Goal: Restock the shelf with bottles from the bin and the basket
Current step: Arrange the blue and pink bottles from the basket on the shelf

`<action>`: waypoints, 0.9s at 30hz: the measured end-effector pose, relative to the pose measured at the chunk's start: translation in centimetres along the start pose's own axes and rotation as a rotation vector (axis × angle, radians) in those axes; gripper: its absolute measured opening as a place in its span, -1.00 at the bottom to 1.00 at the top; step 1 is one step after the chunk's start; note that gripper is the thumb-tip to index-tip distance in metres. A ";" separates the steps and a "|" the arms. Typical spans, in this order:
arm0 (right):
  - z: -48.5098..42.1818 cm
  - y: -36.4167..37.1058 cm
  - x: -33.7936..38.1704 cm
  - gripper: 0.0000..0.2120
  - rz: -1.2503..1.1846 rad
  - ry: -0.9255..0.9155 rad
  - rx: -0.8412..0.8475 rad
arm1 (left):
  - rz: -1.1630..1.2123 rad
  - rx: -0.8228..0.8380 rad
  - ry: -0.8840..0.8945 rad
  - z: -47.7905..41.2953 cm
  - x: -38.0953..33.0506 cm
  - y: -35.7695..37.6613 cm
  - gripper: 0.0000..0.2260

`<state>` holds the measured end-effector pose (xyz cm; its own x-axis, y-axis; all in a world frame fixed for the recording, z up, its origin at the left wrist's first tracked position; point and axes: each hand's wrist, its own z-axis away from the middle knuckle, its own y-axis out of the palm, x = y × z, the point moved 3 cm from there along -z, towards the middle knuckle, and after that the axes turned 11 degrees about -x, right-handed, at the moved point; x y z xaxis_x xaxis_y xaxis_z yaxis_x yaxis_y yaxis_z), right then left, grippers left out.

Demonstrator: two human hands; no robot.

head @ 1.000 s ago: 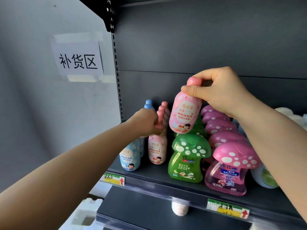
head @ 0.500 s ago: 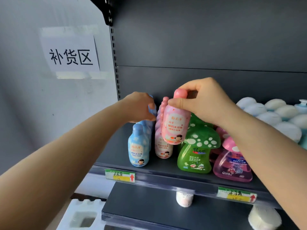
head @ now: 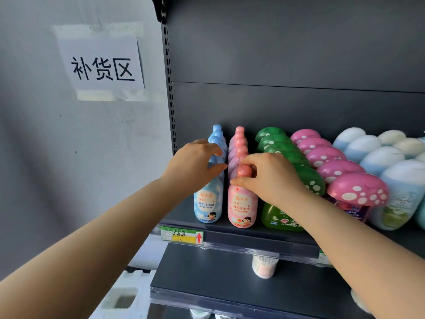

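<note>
Through the head camera, a paper sign [head: 101,65] with three black characters was taped to the grey wall in the upper left of the frame, beside the slotted upright of the dark shelf [head: 241,244]. Rows of bottles ran front to back across the middle: blue bottles at the left, pink ones next, then green mushroom bottles [head: 273,141], pink mushroom bottles [head: 358,189] and white-capped bottles [head: 391,164] towards the right edge. A price tag [head: 181,234] with a red arrow sat on the shelf's front lip, a small white container [head: 264,267] stood in the shadow beneath it, and a white foam block [head: 124,298] lay in the lower left corner. Both forearms reached in from the bottom of the frame, the right one hiding much of the foremost green bottle. The left hand [head: 195,166] lay over the neck of the front blue bottle [head: 208,203], fingers loosely arched and spread, tips on the blue caps behind, thumb stretched towards the pink row. The right hand [head: 273,178] pinched the round cap of the front pink bottle [head: 241,208] between thumb and curled fingers. That bottle stood upright at the shelf's front edge, just right of the blue one and close against the green row, its body below the fingers.
</note>
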<state>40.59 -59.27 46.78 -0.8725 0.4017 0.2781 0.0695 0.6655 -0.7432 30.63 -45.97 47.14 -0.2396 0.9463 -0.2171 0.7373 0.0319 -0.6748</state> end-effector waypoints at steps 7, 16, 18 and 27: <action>0.5 0.4 -0.2 -0.68 -0.015 0.031 -0.026 | 0.011 0.000 0.014 0.5 0.0 0.2 -0.70; 0.7 -5.2 -0.8 -0.49 0.089 -0.023 -0.191 | 0.046 -0.115 0.091 -2.4 -3.8 -0.7 -0.68; 0.7 -7.0 -2.5 -0.45 0.188 -0.039 -0.216 | 0.038 -0.125 0.127 -3.2 -5.8 -0.1 -0.61; 8.5 -17.3 -13.7 -0.41 0.405 0.172 -0.235 | 0.153 -0.065 0.332 -3.3 -22.0 5.4 -0.48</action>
<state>47.22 -81.64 50.65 -0.6616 0.7422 0.1063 0.5108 0.5500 -0.6608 41.99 -65.52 50.60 0.0866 0.9942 -0.0642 0.7901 -0.1078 -0.6034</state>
